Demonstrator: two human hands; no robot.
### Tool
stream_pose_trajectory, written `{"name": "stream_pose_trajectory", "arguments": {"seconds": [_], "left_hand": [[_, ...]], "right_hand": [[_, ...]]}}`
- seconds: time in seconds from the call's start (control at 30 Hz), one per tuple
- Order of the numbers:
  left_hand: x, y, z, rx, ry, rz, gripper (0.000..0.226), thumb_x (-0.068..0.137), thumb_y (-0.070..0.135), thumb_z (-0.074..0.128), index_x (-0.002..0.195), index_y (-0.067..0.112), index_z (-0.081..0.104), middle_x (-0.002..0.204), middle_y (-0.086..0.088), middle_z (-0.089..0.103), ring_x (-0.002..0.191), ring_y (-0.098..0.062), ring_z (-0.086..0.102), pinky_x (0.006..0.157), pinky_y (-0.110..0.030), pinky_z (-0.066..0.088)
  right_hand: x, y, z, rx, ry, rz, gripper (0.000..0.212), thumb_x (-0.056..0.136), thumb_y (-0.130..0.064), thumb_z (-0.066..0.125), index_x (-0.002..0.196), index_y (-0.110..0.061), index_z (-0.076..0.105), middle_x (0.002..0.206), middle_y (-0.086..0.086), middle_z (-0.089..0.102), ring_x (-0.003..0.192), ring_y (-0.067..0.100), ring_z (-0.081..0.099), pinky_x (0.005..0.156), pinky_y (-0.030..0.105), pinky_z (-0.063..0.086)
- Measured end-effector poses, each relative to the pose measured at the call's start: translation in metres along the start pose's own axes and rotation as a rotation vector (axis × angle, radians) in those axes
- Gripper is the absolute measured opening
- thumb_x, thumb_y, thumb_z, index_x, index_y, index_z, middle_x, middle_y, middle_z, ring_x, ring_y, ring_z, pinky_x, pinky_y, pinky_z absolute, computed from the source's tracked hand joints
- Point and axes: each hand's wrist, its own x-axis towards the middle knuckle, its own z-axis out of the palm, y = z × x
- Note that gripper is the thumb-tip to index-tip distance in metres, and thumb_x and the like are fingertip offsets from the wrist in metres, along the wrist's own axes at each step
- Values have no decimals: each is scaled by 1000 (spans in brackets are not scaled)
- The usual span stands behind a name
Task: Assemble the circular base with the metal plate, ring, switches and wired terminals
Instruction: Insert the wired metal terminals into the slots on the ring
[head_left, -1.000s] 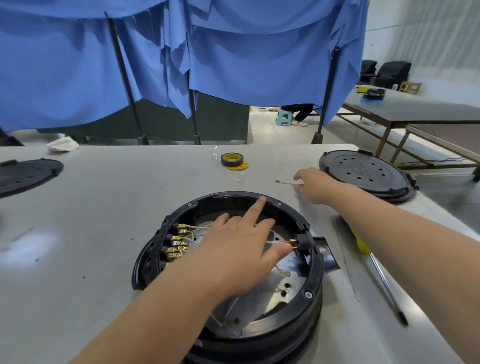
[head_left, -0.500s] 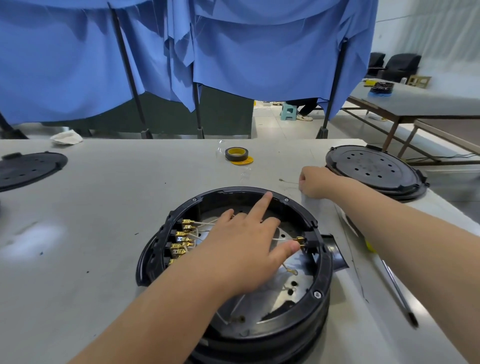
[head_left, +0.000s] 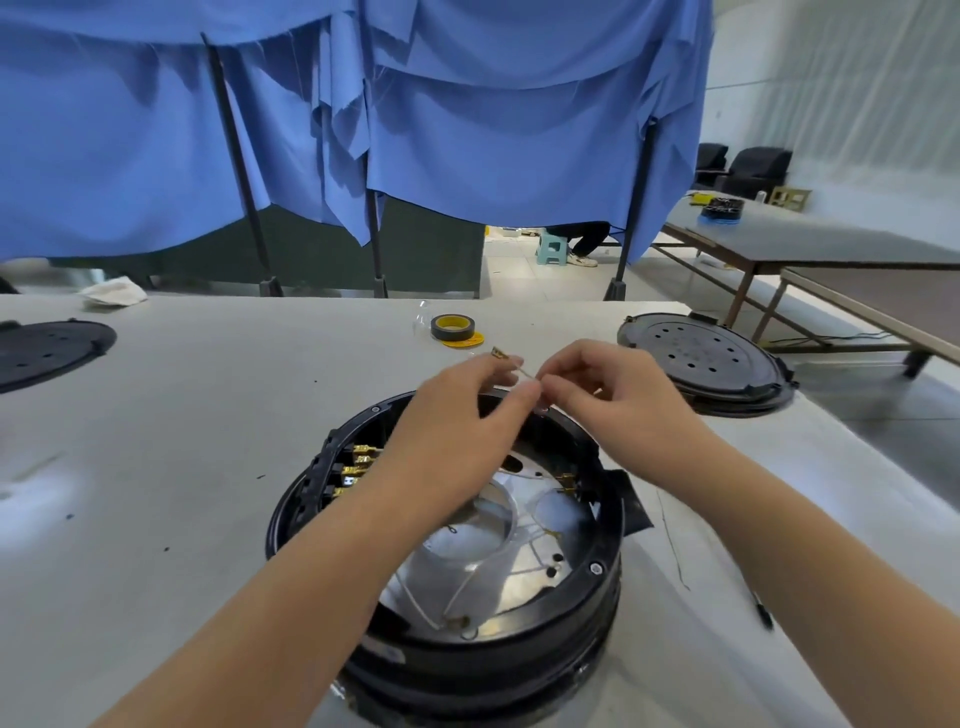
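Holding a wired terminal (head_left: 511, 365) above the far rim of the circular base (head_left: 447, 525), both hands work together.

Head view, places given from the base:
- Left hand (head_left: 460, 415): over the far rim, fingertips pinched on the thin wire, brass terminal sticking up past them.
- Right hand (head_left: 608, 395): beside the left, fingers curled, pinching the same wire.
- Metal plate (head_left: 519, 566): seated inside the base, pale wires looped across it.
- Brass terminals (head_left: 356, 467): a row plugged in at the inner left wall; another at the inner right wall.
- Black perforated lid (head_left: 704, 358): beyond-right, on the table (head_left: 182, 441).
- Tape roll (head_left: 451, 327): beyond.
- Screwdriver tip (head_left: 763, 616): right.

Risk, as judged: the wire is fine and slack, so a loose pinch could drop the terminal among the looped wires; pulling hard might unseat neighbouring connectors.
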Motion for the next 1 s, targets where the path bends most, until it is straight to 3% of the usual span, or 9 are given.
{"name": "stream_pose_trajectory", "arguments": {"seconds": [0.03,0.1,0.27,0.43,0.57,0.83,1.0], "left_hand": [[0,1,-1,-29,60,27,28,92,40,58,116,30,66,101,22,66,100,11,58,85,-9,43],[-1,3,-4,-73,125,68,19,92,35,60,102,28,73,89,23,68,90,13,60,76,-5,44],[-2,6,-6,-141,149,100,11,89,26,66,86,23,76,78,17,71,77,4,66,76,-24,54],[-2,8,-8,-241,187,86,9,87,24,69,79,23,75,71,14,71,70,0,68,69,-16,54],[-4,7,-9,-283,194,76,8,85,25,71,79,22,75,71,12,72,69,-2,68,68,-18,55],[-6,10,-4,-345,43,113,16,92,17,62,103,25,72,89,10,75,84,-2,70,74,-19,56],[-5,9,-3,-358,53,111,16,92,12,61,97,21,73,86,7,75,80,-7,71,72,-28,60]], "right_hand": [[-4,-1,3,12,6,2,14,90,-14,62,83,-26,66,72,-10,70,72,3,65,69,20,50],[-11,-2,9,47,14,7,13,90,-14,62,85,-24,67,73,-9,71,75,11,66,70,26,52],[-20,0,17,123,56,-12,10,91,-10,60,88,-17,66,71,-4,70,67,15,64,66,33,53],[-23,2,21,123,61,-33,10,91,-11,60,85,-18,65,72,-5,71,62,8,62,60,21,49],[-24,3,22,95,86,-29,9,91,-11,60,87,-17,65,72,-5,71,67,8,65,62,21,51],[-28,4,26,164,94,-25,11,93,-5,56,88,-11,65,73,-5,69,73,22,67,70,44,55],[-27,8,27,198,36,-32,14,93,-1,54,87,-9,64,69,-15,69,70,2,66,67,18,51]]}}
